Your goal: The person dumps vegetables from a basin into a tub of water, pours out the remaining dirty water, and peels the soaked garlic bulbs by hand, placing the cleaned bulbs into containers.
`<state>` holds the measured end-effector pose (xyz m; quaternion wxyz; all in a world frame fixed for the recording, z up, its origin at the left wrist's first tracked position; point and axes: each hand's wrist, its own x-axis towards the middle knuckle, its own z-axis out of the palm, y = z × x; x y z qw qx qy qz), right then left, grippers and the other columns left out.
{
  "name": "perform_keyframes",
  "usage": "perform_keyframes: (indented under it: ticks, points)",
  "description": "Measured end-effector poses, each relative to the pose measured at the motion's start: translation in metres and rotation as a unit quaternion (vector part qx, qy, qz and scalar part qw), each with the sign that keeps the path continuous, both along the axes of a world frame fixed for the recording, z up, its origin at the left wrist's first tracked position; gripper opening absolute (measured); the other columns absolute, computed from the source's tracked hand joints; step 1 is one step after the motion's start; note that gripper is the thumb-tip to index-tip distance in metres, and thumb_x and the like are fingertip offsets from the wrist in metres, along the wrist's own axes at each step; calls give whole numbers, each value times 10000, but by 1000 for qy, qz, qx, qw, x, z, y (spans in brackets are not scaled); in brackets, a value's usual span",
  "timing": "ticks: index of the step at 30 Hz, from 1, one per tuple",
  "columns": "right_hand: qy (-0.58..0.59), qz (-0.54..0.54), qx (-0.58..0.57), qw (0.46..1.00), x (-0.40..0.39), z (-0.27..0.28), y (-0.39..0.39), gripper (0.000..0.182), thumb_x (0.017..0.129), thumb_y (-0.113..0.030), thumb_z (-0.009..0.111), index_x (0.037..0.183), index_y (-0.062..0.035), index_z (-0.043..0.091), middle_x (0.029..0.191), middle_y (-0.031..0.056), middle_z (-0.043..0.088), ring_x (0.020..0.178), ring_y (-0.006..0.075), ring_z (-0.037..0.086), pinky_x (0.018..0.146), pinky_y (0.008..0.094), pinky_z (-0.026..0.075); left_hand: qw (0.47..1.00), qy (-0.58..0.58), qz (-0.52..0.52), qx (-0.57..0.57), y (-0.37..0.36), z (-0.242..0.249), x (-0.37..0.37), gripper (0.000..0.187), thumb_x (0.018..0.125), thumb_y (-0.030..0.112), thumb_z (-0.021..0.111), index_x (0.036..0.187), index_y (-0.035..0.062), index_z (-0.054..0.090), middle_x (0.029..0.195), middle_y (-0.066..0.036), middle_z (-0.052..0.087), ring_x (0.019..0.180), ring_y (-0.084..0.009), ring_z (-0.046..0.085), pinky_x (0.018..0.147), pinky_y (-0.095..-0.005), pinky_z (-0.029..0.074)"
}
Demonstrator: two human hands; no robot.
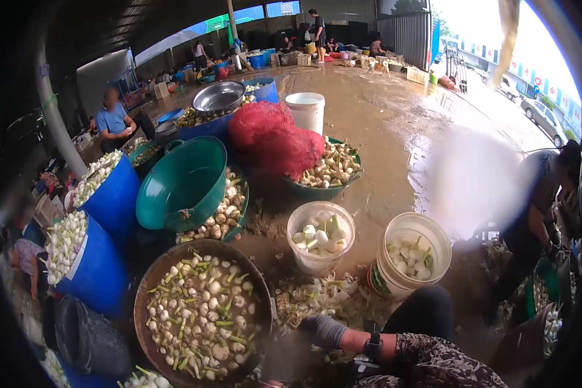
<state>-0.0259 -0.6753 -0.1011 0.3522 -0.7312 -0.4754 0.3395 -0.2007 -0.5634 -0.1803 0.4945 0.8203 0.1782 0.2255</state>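
Observation:
My right hand (pixel 317 330), in a dark glove with a grey cuff, reaches leftward over a heap of pale peelings (pixel 320 297). Its fingers are blurred and dark, so what they hold, if anything, cannot be made out. A watch (pixel 372 346) sits on that wrist, below a patterned sleeve. To the hand's left stands a wide rusty-rimmed pan (pixel 140 304) of garlic bulbs (pixel 204 317) with short green stems in murky water. Beyond the peelings, a white bucket (pixel 302 262) holds peeled bulbs, and another white bucket (pixel 394 275) has more. My left hand does not show clearly.
Blue barrels (pixel 100 275) heaped with stemmed garlic line the left. A green tub (pixel 174 187) leans on a basin of bulbs, near a red mesh sack (pixel 265 132). One person (pixel 114 123) sits at left; another (pixel 530 220) works at right. Wet muddy floor (pixel 381 129) stretches behind.

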Motion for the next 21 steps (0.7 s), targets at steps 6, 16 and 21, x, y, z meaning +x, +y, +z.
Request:
perform_keyframes:
  ticks: [6,16,21]
  points:
    - [164,-95,-13,982,4,31,4,257,916,-225,642,988,22,655,757,127,679,683,166,603,688,349,510,947,0,61,-315,-17,89,6,463,867,33,645,1309,44,507,1133,-50,590,997,-134,550,897,-281,470]
    - [-308,-78,-82,944,39,-22,-9,562,805,-401,695,1290,-155,552,1216,179,601,1109,365,578,918,445,474,895,-160,35,-414,-18,86,5,377,949,84,582,1311,-2,523,1206,-66,609,1095,-163,557,968,-301,451]
    - [-11,18,139,990,12,60,-3,445,822,-192,732,1239,-118,598,1089,176,613,1025,350,586,876,385,499,946,-52,9,-318,-10,51,11,444,898,83,605,1333,79,517,1130,-92,597,978,-143,542,824,-293,480]
